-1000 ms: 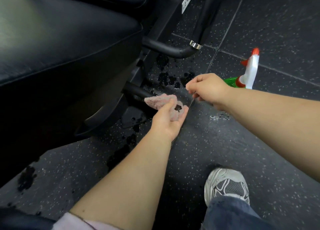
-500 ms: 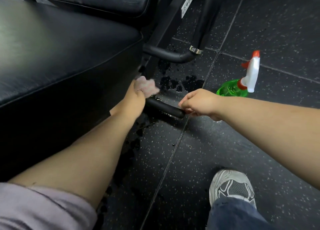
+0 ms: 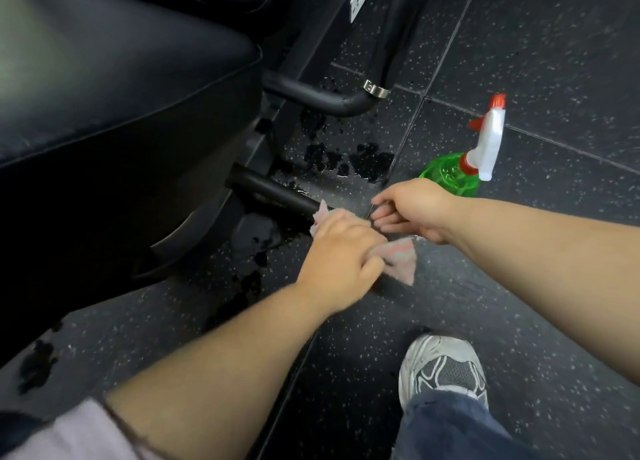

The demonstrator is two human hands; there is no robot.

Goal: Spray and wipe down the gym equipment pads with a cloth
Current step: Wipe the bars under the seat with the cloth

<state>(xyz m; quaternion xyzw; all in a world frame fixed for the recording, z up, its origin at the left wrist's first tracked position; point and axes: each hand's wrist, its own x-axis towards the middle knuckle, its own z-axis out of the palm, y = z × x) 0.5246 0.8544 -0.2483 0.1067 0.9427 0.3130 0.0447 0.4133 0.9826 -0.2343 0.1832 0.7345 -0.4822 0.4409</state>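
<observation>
near: grey sneaker (image 3: 443,369) on speckled floor (image 3: 554,303) | mid: left hand (image 3: 341,248) gripping crumpled pink cloth (image 3: 401,257) over near end of glossy black foam bar (image 3: 273,193); long axis slanting from under seat pad (image 3: 121,78) toward hands | right hand (image 3: 415,206) just beside, fingers curled, hold unclear | far: green spray bottle (image 3: 453,175) on floor; red tip pointing away

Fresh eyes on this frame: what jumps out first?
The green spray bottle sits on the floor at right, just beyond the right hand. At centre, the left hand grips a pink cloth at the end of a black bar below the pad. Dark wet patches mark the floor behind the bar.
</observation>
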